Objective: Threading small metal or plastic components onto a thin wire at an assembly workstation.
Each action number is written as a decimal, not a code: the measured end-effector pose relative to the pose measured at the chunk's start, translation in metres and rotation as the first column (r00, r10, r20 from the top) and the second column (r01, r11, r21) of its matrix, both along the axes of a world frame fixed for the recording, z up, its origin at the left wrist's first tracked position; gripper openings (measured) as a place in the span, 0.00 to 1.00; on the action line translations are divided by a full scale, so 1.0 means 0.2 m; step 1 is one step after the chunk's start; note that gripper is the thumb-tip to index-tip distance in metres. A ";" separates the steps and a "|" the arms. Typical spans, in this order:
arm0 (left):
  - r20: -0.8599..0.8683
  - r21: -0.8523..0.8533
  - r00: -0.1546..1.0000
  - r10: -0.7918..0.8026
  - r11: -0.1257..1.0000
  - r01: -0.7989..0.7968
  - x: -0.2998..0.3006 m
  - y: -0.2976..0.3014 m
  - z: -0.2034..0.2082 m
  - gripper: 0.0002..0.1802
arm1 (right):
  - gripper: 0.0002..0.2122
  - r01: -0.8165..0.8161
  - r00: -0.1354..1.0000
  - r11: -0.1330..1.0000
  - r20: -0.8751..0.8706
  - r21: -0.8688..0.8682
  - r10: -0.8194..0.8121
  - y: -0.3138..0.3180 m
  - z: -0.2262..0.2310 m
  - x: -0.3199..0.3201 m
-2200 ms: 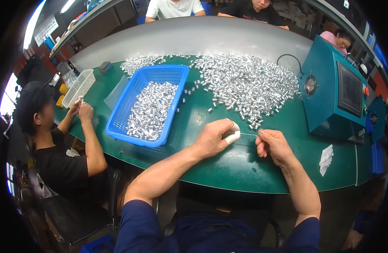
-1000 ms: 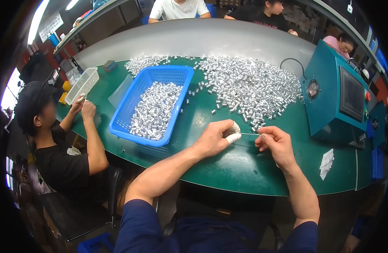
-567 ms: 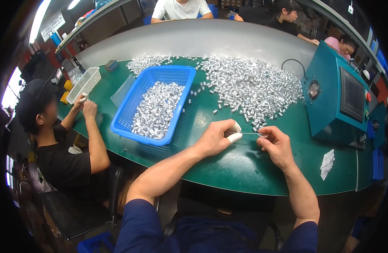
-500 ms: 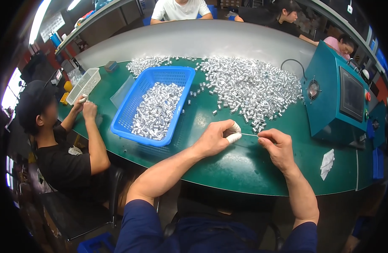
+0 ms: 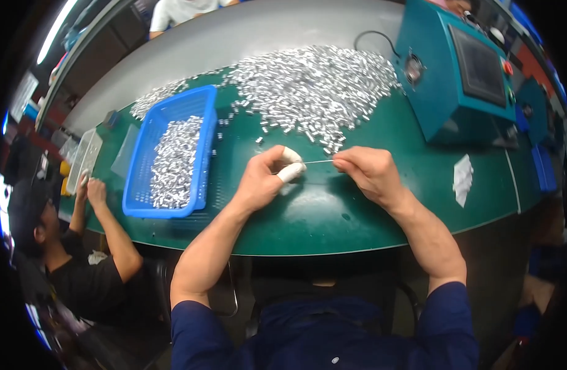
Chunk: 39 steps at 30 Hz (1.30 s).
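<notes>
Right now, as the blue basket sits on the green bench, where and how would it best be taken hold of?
I'd grip the blue basket by the rim midway along both long sides, coming from above: it sits open side up, and its rim stands clear of the silvery pieces inside. The left hand and right hand hold a thin rod, so free them first.

Cannot read any word, label or number, whether on the dark screen [image 5: 478, 65] of the teal machine [image 5: 438, 98], the pale sheet [image 5: 24, 92] at upper left, or the white oval mark [image 5: 335, 360] on the navy clothing [image 5: 320, 330]
</notes>
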<state>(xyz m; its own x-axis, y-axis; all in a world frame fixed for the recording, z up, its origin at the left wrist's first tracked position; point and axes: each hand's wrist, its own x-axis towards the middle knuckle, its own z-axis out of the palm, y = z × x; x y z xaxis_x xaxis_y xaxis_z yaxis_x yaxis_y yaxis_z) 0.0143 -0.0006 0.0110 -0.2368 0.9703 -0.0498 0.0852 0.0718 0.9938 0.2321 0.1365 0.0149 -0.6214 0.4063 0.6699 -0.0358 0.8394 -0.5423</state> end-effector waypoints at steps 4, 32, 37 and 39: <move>-0.315 0.136 0.949 0.032 0.991 0.012 0.04 0.02 -0.02 0.07 | 0.10 0.043 0.971 0.887 0.228 -0.459 0.070 0.02 0.00 0.02; -0.163 0.118 0.986 0.018 0.993 0.002 0.04 0.03 -0.04 0.04 | 0.07 -0.107 0.989 0.991 -0.096 0.075 0.114 0.05 -0.02 0.06; -0.315 0.116 0.948 0.041 0.993 -0.004 0.05 0.02 -0.08 0.06 | 0.08 -0.083 0.996 0.991 0.024 -0.109 0.086 0.01 -0.04 0.05; -0.425 0.162 0.904 0.051 0.987 0.020 0.05 0.02 -0.07 0.06 | 0.11 -0.062 0.980 0.675 0.083 -0.735 0.180 0.00 -0.04 0.03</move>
